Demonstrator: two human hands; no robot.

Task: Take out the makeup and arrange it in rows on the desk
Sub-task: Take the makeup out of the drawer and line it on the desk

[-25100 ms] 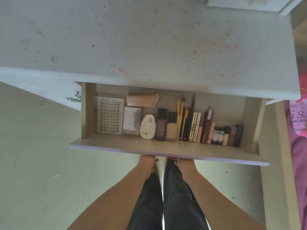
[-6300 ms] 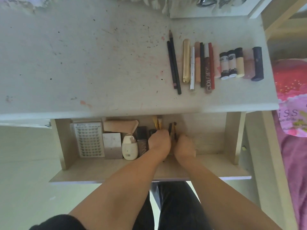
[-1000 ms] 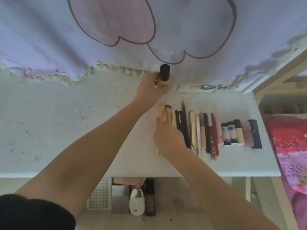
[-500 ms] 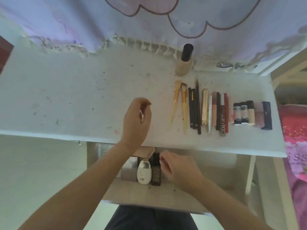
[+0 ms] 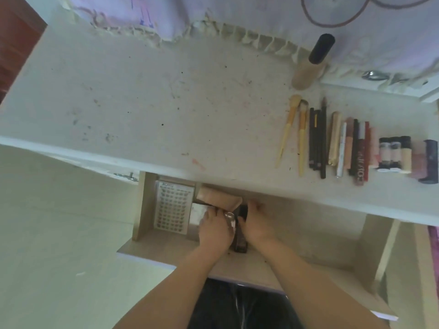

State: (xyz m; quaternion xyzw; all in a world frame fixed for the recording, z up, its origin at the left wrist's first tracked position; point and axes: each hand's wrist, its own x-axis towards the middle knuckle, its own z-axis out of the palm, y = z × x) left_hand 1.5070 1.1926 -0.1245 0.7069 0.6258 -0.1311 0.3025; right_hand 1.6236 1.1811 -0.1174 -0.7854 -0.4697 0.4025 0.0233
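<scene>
Both of my hands reach into the open drawer [image 5: 142, 210] under the desk. My left hand [image 5: 215, 230] curls over a white oval compact [image 5: 231, 224], which it mostly hides. My right hand [image 5: 255, 224] grips a dark brown bottle [image 5: 241, 244] lying beside it. Still in the drawer are a lash card [image 5: 173, 207], a peach case [image 5: 218, 198] and a white square box [image 5: 196, 213]. On the desk [image 5: 166, 103] at the right lies a row: two brushes [image 5: 302, 141], black pencils [image 5: 317, 138], tubes [image 5: 361, 153] and small bottles [image 5: 394, 154]. A beige foundation bottle [image 5: 308, 70] stands upright behind them.
A pale frilled cloth [image 5: 237, 13] hangs along the back of the desk. Pink bedding [image 5: 434, 245] lies at the far right. Pale floor [image 5: 59, 233] shows at the left. My dark trousers [image 5: 237, 305] are below the drawer front.
My left hand came down off the desk top into the drawer and closed over the white compact. My right hand stayed in the drawer and took hold of the dark bottle.
</scene>
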